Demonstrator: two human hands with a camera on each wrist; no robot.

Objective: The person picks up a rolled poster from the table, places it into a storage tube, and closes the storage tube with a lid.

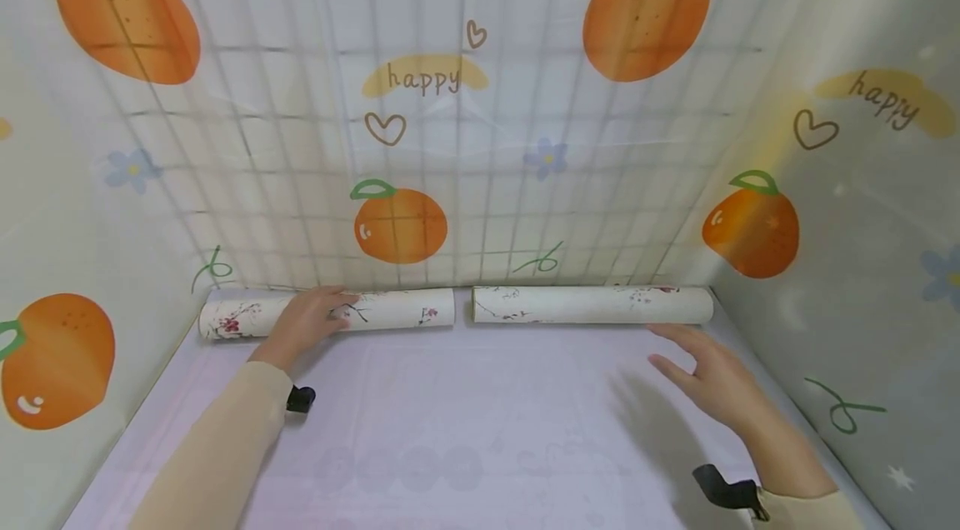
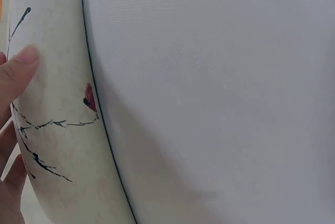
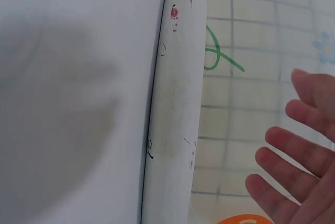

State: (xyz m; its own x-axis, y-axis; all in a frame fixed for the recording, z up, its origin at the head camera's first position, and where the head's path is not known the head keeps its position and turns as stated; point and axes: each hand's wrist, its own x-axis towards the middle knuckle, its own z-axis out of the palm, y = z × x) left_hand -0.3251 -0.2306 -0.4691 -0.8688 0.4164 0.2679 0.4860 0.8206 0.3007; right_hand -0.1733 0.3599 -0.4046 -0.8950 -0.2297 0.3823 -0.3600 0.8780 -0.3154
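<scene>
Two white wallpaper rolls printed with dark twigs and pink blossoms lie end to end, a small gap between them, along the back of the table. On the left roll (image 1: 401, 309), my left hand (image 1: 303, 326) grips near the middle. Its thumb (image 2: 26, 63) lies on the near side of that roll in the left wrist view, and the other fingers go round the far side. Just in front of the right roll (image 1: 577, 307), toward its right end, is my right hand (image 1: 708, 372). Its spread fingers (image 3: 285, 150) hold nothing and stand apart from the roll in the right wrist view.
A pale lilac table surface (image 1: 450, 413) spreads in front of the rolls. Close behind rises a cloth backdrop (image 1: 517, 205) with oranges and a grid. Side cloths, such as the right one (image 1: 885, 263), flank the table. Both wrists bear black mounts (image 1: 723, 490).
</scene>
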